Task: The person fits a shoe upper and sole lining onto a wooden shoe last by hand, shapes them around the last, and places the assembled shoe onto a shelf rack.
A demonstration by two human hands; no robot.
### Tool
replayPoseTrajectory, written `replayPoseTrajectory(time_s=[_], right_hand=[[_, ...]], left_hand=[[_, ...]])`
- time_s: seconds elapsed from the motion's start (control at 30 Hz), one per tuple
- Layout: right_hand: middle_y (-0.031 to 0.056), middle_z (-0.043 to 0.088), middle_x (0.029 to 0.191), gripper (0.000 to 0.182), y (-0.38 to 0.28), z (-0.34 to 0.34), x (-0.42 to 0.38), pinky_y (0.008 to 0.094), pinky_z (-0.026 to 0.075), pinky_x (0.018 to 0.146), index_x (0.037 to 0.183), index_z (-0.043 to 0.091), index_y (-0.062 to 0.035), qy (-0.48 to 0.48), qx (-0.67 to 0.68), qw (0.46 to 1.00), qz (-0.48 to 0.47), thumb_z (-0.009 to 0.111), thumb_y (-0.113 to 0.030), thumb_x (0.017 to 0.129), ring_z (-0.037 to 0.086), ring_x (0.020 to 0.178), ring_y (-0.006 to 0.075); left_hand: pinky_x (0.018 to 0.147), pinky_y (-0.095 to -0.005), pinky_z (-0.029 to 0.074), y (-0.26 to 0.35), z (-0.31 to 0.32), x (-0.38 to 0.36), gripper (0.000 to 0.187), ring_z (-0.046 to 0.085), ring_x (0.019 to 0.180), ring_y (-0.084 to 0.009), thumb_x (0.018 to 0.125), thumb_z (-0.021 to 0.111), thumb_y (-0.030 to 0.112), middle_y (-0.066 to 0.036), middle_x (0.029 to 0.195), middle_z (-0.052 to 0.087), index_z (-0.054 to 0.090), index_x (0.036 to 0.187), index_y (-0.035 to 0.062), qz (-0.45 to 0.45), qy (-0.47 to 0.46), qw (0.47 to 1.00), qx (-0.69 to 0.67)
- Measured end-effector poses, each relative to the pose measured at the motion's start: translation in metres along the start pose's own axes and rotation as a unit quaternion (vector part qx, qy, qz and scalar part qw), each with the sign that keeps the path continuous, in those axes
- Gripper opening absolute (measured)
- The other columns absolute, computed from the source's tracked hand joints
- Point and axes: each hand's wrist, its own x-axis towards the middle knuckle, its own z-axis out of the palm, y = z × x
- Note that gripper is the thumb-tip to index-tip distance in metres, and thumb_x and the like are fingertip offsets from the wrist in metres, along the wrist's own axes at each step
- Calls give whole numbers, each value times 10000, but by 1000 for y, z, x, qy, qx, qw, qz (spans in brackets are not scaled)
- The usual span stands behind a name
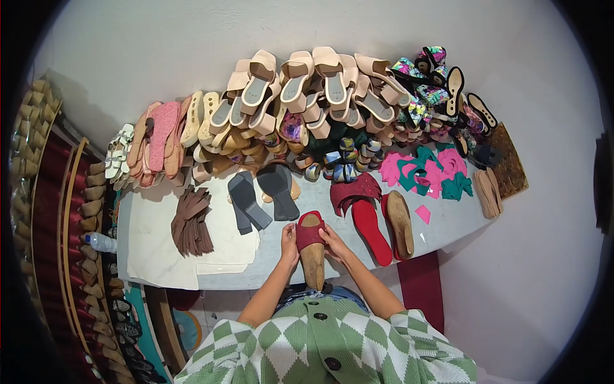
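Between my two hands is a red sandal (310,235) with a dark red strap, fitted over a wooden shoe last (313,267). The last's heel end points toward my body. My left hand (290,243) grips the strap's left side, and my right hand (334,242) holds its right side with the thumb on top. Just right of them lie a flat red sole (371,232) and another wooden last (400,224) resting on a red sole. Dark red upper pieces (355,191) sit behind these.
On the grey table (435,233) are brown strips (193,221), black soles (246,203), and pink and green cutouts (427,169). Beige heeled sandals (297,77) are piled along the back wall. A shelf of lasts (93,227) and a plastic bottle (101,242) stand at left.
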Motion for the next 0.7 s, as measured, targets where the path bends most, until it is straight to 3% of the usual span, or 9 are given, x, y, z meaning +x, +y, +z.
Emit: replayPoseTrajectory(time_s=[0.2,0.3,0.4,0.5,0.7], right_hand=[[46,493,1201,494,4,-1,-1,355,476,806,1318,337,-148,18,1,1000,-10,509,-352,902,503,1072,163],[66,501,1188,468,8,3,4,329,454,840,1314,349,-109,29,8,999,-39,498,-304,915,502,1060,162],[91,506,1174,439,30,-4,22,303,426,877,1299,363,-63,31,10,994,-100,479,-268,928,500,1055,165],[111,505,1169,431,35,1,27,298,409,900,1290,363,-41,58,-6,991,-119,463,-264,936,497,1060,170],[109,508,1148,437,32,5,25,304,408,902,1294,363,-54,71,8,990,-121,467,-277,934,495,1054,173]], left_hand=[[713,-235,475,-6,-9,2,107,552,827,-108,936,451,125,-52,917,569,473,1007,49,-7,11,997,74],[737,-251,456,5,-3,-4,125,551,805,-128,925,449,94,-54,867,584,516,1009,31,-20,38,990,138],[760,-264,454,13,0,-7,194,566,820,-134,923,477,152,-84,906,618,535,1047,15,-13,72,963,259],[796,-266,448,3,-9,-10,309,572,878,-147,922,493,213,-115,989,616,506,1127,-18,-32,64,963,260],[835,-260,435,22,22,-30,397,560,946,-159,923,496,265,-122,1073,584,480,1157,-55,-3,22,992,124]])
